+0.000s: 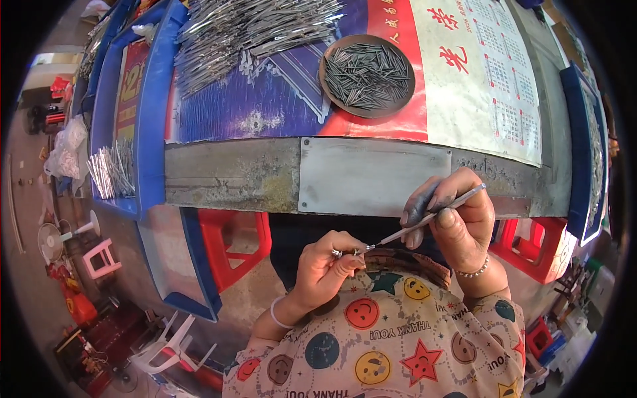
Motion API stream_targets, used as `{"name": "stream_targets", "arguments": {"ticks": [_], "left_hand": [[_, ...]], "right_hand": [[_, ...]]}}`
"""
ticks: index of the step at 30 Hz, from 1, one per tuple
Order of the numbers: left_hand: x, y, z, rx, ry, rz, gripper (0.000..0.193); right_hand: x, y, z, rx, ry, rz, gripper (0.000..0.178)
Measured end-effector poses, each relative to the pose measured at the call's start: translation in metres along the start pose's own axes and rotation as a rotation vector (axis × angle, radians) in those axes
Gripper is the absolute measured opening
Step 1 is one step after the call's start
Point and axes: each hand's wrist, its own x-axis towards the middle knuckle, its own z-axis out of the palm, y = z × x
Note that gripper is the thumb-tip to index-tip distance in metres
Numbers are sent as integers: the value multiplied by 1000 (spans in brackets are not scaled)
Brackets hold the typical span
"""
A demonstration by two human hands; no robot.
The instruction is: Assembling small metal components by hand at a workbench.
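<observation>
My right hand (pixel 458 215) grips a thin metal rod (pixel 424 219) that slants from upper right down to lower left, below the table's front edge. My left hand (pixel 328 262) pinches a small metal piece (pixel 355 252) at the rod's lower tip, over my lap. Both hands have grey, dirty fingertips. A round dark dish (pixel 335 86) full of short metal pins stands on the table above. A large pile of shiny metal rods (pixel 245 33) lies at the table's far left.
A grey metal plate (pixel 371 176) forms the table's front edge. Blue trays (pixel 149 119) hold more rods at the left, another blue tray (pixel 577 152) is at the right. Red plastic stools (pixel 229 249) stand under the table. A small fan (pixel 50 242) sits on the floor.
</observation>
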Motion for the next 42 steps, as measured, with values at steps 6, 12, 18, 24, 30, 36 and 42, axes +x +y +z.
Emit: {"name": "stream_targets", "arguments": {"ticks": [6,12,18,24,30,36,42], "left_hand": [[0,0,-1,3,-5,-10,13],[1,0,-2,-13,-14,9,12],[1,-2,-2,11,-10,-14,12],[-1,-5,-2,114,24,-14,12],[0,-7,-3,166,54,35,12],[3,-7,-1,203,58,51,13],[7,-5,0,205,62,178,22]], "right_hand": [[2,2,3,7,-7,-40,16],[1,2,3,-32,-16,2,15],[0,1,3,-171,-71,-42,13],[-7,3,6,-329,-144,-121,13],[-12,5,5,-471,-146,-200,12],[-16,4,6,-420,-101,-164,8],[-6,-33,-6,-635,277,-201,11]]}}
